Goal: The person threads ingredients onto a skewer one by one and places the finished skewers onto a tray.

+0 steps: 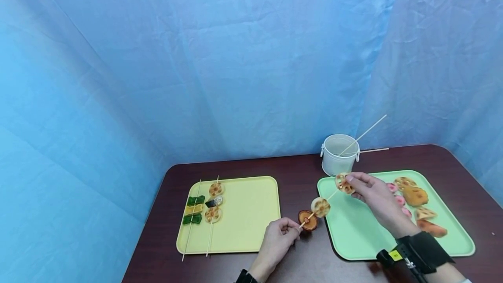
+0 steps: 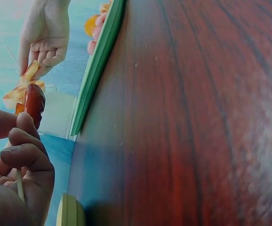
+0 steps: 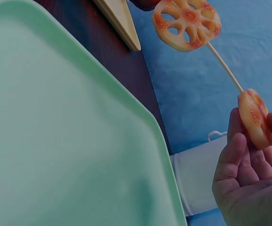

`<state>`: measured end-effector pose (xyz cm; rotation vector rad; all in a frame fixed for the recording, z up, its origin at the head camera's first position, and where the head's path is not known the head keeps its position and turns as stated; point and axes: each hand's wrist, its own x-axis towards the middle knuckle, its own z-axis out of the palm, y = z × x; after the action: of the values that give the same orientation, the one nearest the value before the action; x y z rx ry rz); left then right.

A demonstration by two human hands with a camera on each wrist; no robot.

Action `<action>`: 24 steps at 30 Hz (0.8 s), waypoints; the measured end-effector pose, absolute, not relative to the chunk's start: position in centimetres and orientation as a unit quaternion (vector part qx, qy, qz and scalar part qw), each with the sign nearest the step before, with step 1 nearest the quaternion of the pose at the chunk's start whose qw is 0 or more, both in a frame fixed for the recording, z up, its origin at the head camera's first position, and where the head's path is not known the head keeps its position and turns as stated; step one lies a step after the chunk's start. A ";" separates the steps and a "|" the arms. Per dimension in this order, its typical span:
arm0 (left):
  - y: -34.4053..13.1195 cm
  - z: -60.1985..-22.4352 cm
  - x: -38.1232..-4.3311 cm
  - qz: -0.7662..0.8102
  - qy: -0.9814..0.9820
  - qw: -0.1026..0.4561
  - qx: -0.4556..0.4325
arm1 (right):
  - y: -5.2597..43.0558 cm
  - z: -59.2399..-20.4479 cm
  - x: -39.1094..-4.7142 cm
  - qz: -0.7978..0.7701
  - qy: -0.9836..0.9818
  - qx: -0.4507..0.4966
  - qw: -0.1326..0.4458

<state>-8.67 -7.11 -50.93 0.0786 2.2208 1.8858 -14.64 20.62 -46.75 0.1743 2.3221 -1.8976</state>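
Skewer [image 1: 332, 194] slants — near green tray's left rim [image 1: 329, 230].

Creased blue curtain [image 1: 251, 64] hangs behind and along both sides of table [image 1: 298, 178]. Tabletop dark reddish-brown, wood-grained, far corners rounded.

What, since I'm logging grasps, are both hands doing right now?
Left hand: closed, holding a skewer below its threaded pieces.
Right hand: closed, holding a lotus-root slice at the skewer's far end.
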 end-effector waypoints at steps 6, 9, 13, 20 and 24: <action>-7.2 -50.9 -8.6 0.645 0.755 0.113 0.034 | 20.2 -46.5 -14.2 -0.605 0.792 0.051 0.067; -7.2 -50.9 -8.7 0.642 0.758 0.112 0.040 | 19.9 -46.6 -14.1 -0.603 0.793 0.049 0.070; -7.3 -50.9 -8.8 0.633 0.764 0.110 0.053 | 19.4 -46.9 -14.0 -0.611 0.787 0.045 0.074; -7.5 -51.0 -9.0 0.591 0.801 0.057 0.077 | 18.6 -47.1 -13.6 -0.625 0.776 0.041 0.074; -7.5 -51.1 -9.0 0.587 0.805 0.045 0.070 | 18.2 -47.0 -13.4 -0.632 0.770 0.044 0.079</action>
<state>-9.00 -7.55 -51.08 0.2147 2.4609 1.7925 -13.38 18.23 -47.03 0.1313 2.3049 -1.8901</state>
